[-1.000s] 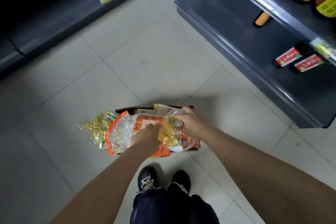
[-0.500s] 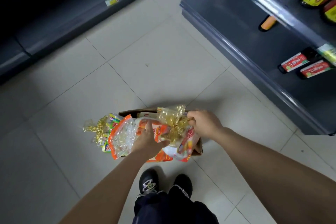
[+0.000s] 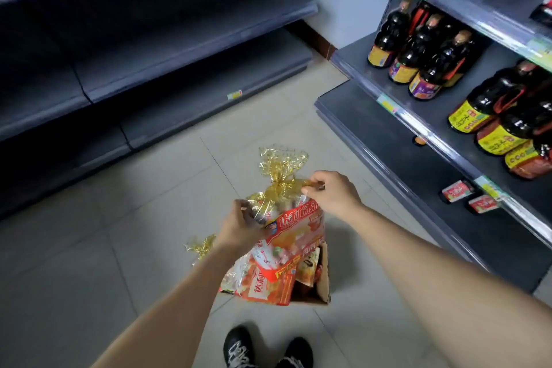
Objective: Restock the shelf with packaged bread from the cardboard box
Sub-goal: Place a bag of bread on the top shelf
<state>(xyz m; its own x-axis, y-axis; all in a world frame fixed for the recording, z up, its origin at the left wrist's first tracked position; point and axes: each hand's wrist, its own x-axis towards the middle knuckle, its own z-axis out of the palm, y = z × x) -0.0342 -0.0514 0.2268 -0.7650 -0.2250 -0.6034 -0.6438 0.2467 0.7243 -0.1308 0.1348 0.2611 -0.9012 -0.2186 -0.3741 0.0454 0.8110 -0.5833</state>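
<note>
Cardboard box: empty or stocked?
Stocked. Orange bread packs show in the cardboard box, beneath the bag that the left hand and right hand hold.

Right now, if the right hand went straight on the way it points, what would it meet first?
The gold-tied neck of the bread bag, which the right hand pinches; beyond it probably the dark shelf, depth unclear.
</note>
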